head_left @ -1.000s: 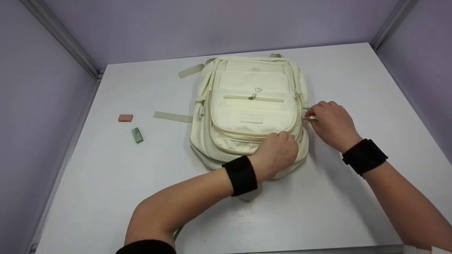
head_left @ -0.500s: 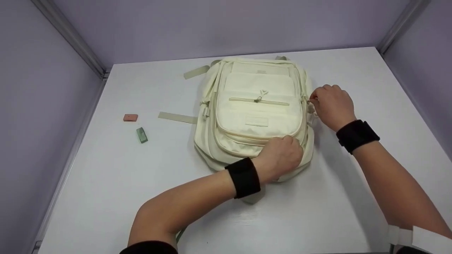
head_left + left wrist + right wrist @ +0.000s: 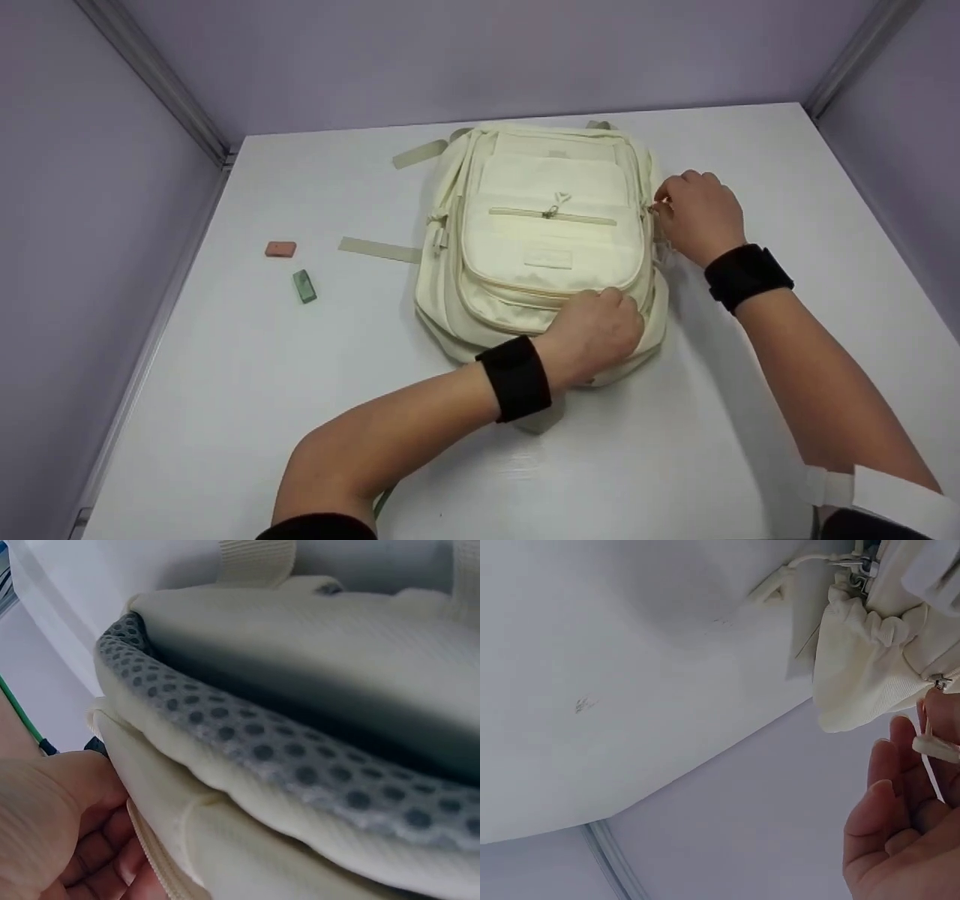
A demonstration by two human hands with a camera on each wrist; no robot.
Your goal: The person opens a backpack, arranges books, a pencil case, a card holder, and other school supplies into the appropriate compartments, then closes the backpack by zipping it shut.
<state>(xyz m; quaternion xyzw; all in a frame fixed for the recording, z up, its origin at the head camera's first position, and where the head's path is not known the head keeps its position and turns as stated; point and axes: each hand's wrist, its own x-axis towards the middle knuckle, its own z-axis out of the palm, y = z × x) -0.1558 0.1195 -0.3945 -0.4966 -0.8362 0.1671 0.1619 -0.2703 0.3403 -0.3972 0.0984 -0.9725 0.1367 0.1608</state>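
Observation:
A cream backpack [image 3: 555,255] lies front side up on the white table. My left hand [image 3: 596,330] grips its fabric at the lower right front; in the left wrist view the fingers of that hand [image 3: 67,832] curl beside a zipper edge [image 3: 161,862]. On the bag's right side, my right hand [image 3: 701,214] pinches a zipper pull. The right wrist view has the metal slider [image 3: 939,682] right at the fingertips, with a pale cord toggle [image 3: 934,748] hanging by the right hand [image 3: 907,832].
A pink block [image 3: 280,249] and a green block [image 3: 304,286] lie on the table [image 3: 262,375] left of the bag. A loose strap [image 3: 379,249] sticks out toward them. Lilac walls [image 3: 487,60] stand around the table's back and sides.
My right hand has moved along the bag's right side, away from me, with the zipper pull. The left hand keeps its grip in about the same place. The head view has shifted slightly.

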